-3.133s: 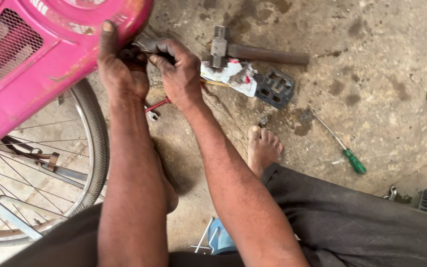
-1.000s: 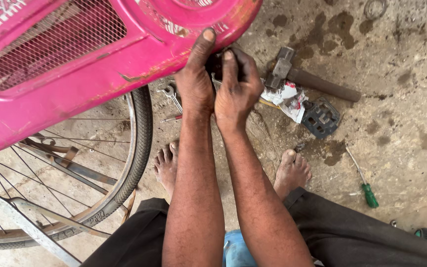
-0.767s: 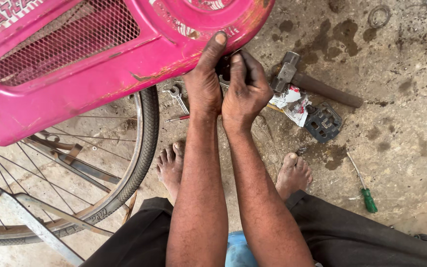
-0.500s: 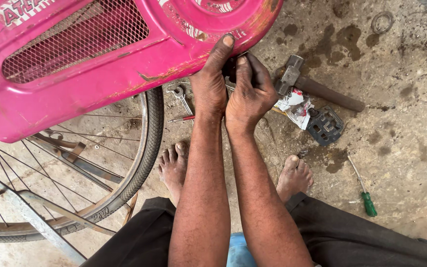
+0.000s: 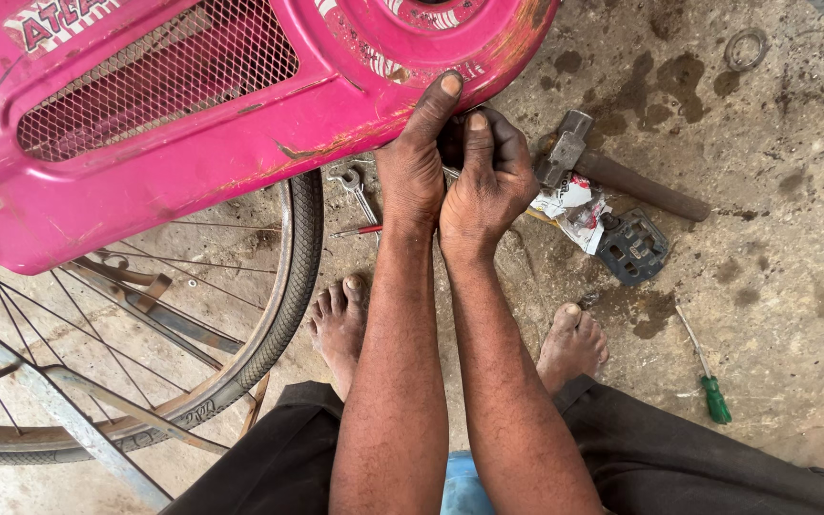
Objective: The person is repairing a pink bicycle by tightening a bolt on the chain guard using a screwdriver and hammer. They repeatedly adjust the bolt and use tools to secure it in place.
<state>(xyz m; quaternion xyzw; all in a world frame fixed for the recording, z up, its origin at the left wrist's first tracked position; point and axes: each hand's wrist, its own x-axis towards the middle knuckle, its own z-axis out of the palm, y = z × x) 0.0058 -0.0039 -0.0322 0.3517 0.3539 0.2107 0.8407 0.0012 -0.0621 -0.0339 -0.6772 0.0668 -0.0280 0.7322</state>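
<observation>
At the lower rim of the pink chain guard point(image 5: 240, 124), both hands are pressed together. The left hand point(image 5: 414, 167) is laid flat against the guard's edge, thumb stretched upward onto the painted metal, fingers hidden behind the rim; what they grip, if anything, cannot be told. The right hand point(image 5: 484, 181) is curled shut beside it, touching it, around a small dark part at the guard's underside; the part itself is mostly hidden and cannot be identified.

Compared with three seconds ago, the guard is seen lower and fuller in view, and both hands have shifted from a spot beneath its edge to the rim itself. Over the last second the grip has barely altered. It is judged that work on a fitting at the guard's edge is under way and not finished.

Counted on the concrete floor point(image 5: 774, 267): one hammer point(image 5: 612, 172), just beside the right hand; one black pedal point(image 5: 631, 248); one crumpled wrapper point(image 5: 569, 205) between hammer and pedal; one green-handled screwdriver point(image 5: 705, 372), well apart; one spanner point(image 5: 355, 186) and one red-handled tool point(image 5: 357, 231) near the left wrist; one metal ring point(image 5: 746, 48) at the far top. One wheel point(image 5: 240, 324) is noted under the guard. Two bare feet are seen.
</observation>
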